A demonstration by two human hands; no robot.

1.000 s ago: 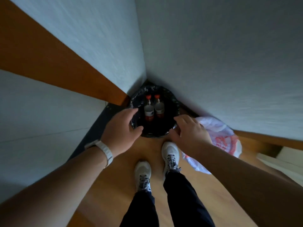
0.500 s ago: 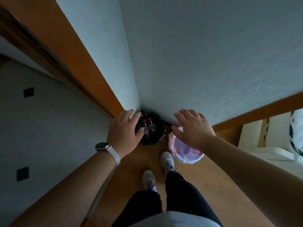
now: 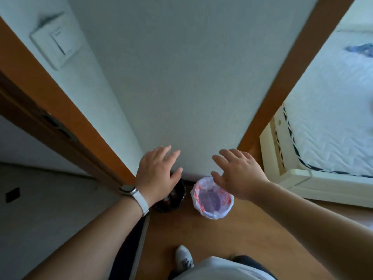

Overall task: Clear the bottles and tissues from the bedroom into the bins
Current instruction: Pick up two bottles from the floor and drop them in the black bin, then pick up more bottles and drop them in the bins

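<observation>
A black-lined bin point(image 3: 177, 201) stands on the wooden floor against the wall, with red-capped bottles point(image 3: 170, 197) partly showing inside it. Beside it on the right stands a bin lined with a white and red plastic bag point(image 3: 212, 199), its inside showing purple. My left hand point(image 3: 157, 172) hovers over the black bin with straight fingers, hiding much of it. My right hand point(image 3: 238, 174) is spread open above the white bin's far rim. Neither hand holds anything.
A pale wall point(image 3: 191, 87) rises straight ahead, framed by orange wooden door posts point(image 3: 282, 93). A bed with a white quilted mattress point(image 3: 333, 122) lies at the right. A light switch point(image 3: 58, 41) is at upper left. My shoe point(image 3: 183, 259) is on the floor point(image 3: 232, 239) below.
My view has risen and pulled back from the bins. Both hands have lifted away from the black bin's rim and spread open. The bed has come into view at right.
</observation>
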